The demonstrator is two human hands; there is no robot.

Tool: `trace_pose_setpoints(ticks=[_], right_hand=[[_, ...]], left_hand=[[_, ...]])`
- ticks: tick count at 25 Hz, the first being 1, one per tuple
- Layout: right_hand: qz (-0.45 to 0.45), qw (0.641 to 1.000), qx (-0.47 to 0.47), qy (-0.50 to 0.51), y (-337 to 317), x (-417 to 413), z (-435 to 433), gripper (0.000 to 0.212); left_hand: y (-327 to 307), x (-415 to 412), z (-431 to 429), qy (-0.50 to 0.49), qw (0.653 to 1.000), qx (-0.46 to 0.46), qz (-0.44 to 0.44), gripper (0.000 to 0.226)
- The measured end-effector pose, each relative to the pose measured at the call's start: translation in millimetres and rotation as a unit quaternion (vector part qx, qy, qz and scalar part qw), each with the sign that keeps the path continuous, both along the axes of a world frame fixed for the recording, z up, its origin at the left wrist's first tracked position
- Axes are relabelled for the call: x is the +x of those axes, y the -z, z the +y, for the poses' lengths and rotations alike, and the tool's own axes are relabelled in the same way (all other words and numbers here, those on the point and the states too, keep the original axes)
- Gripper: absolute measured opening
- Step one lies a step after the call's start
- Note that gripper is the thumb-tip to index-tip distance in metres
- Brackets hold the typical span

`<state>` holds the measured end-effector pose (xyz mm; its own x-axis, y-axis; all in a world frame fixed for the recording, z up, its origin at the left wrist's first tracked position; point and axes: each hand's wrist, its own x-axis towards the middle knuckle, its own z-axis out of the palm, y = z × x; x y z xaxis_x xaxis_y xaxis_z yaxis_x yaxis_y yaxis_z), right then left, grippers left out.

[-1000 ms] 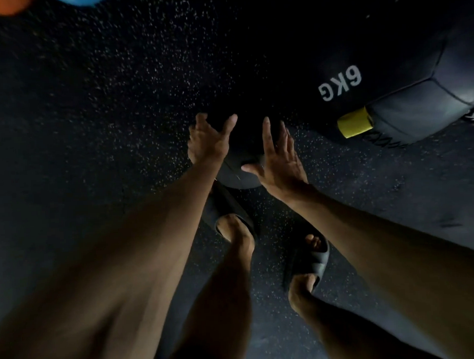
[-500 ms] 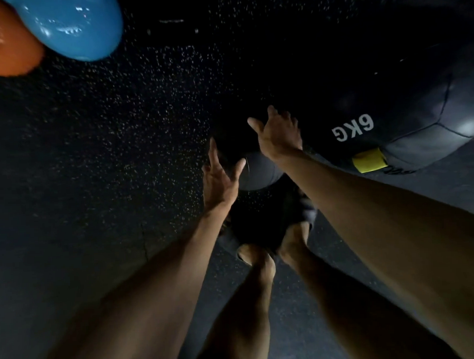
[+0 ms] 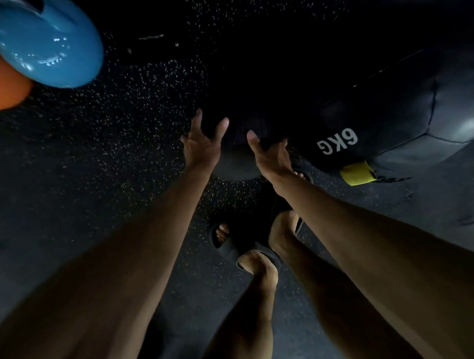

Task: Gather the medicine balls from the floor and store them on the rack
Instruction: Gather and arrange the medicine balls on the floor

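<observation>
A small dark medicine ball [image 3: 236, 165] lies on the dark speckled floor just ahead of my feet. My left hand [image 3: 201, 144] is at its left side, fingers spread and straight, touching or nearly touching it. On the ball's right side sits my right hand [image 3: 270, 153], thumb raised and fingers curled round the ball's far edge. Directly right of it rests a large dark medicine ball marked 6KG [image 3: 385, 124] with a yellow tag [image 3: 358, 173]. The dim light hides the top of the small ball.
A glossy blue round object [image 3: 48, 49] and an orange one [image 3: 1, 83] lie at the upper left. My feet in dark slides [image 3: 241, 247] stand just behind the small ball. Speckled rubber floor [image 3: 119, 130] spreads to the left.
My left hand has reached forward to the small ball's left side. My right hand has settled lower on its right side. The view has shifted, showing more of the blue and orange objects.
</observation>
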<state>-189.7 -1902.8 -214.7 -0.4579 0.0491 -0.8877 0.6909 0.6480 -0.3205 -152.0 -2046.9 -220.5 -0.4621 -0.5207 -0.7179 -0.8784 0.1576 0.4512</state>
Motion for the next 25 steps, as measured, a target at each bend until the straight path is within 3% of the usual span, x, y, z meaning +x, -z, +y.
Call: trace_pose_setpoints(ticks=[5, 8, 14, 17, 21, 25], right_hand=[[-0.008, 1.0, -0.004, 0.021, 10, -23, -6, 0.108], [-0.047, 0.993, -0.041, 0.101, 10, -21, -18, 0.101], [-0.068, 0.994, 0.01, 0.083, 11, -40, -33, 0.114], [-0.075, 0.994, 0.011, 0.083, -6, -35, -25, 0.101], [0.026, 0.995, 0.038, -0.089, -76, -29, -24, 0.065], [0.096, 0.951, 0.037, -0.293, -177, -11, -12, 0.041]], left_hand=[[5, -75, -8, -0.011, 0.993, -0.071, -0.092, 0.073], [11, -107, -18, 0.016, 0.989, -0.09, -0.118, 0.072], [9, -100, -17, 0.044, 0.991, -0.096, -0.081, 0.07], [-9, -79, -10, 0.056, 0.994, -0.082, -0.056, 0.063], [-73, -51, -11, 0.096, 0.989, -0.094, -0.069, 0.05], [-179, 3, 1, 0.176, 0.978, -0.077, -0.087, 0.039]])
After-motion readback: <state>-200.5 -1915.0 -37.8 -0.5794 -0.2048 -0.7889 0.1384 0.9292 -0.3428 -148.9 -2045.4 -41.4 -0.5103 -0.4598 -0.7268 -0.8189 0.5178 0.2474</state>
